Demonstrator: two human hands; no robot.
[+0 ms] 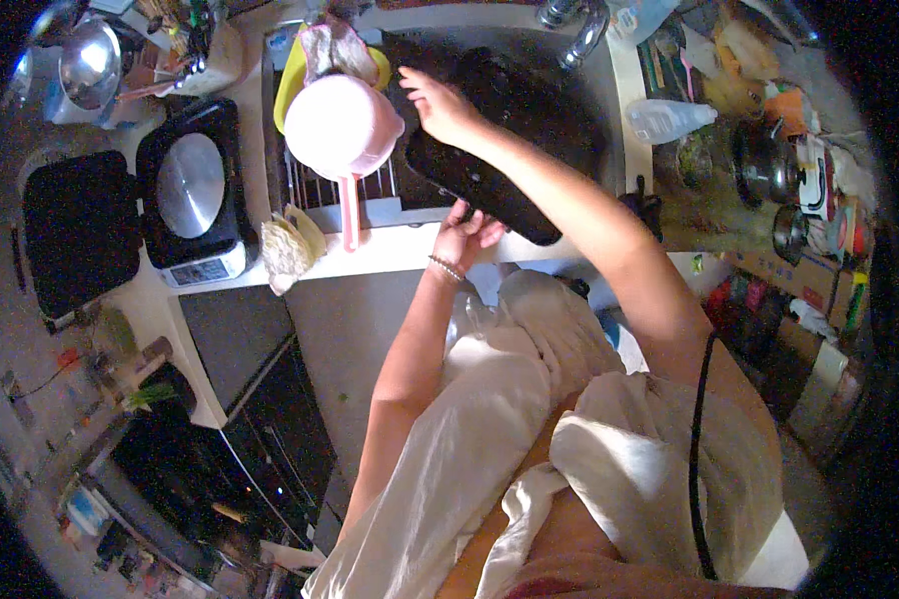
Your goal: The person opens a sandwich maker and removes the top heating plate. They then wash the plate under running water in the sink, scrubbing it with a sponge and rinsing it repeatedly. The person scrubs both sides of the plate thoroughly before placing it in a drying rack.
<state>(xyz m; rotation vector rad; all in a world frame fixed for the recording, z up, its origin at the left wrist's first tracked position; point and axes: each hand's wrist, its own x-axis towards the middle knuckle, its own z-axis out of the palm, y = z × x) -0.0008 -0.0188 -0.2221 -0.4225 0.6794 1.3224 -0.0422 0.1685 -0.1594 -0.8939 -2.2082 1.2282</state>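
My left hand, with a beaded bracelet at the wrist, grips the near edge of a flat black tray-like panel. The panel is held slanted over the near rim of a dark sink. Above the sink, my right hand reaches across the panel's far left end, fingers apart and nothing visible in them. Left of it, a pink long-handled dipper sits over a wire rack, its bowl overexposed. Behind the dipper are a yellow-green basin and a crumpled cloth. Shadow hides the sink's inside.
A chrome faucet stands at the back. A black appliance with a round metal plate and a crumpled yellowish cloth or sponge lie left on the counter. At right are a clear plastic bottle and a dark lidded pot.
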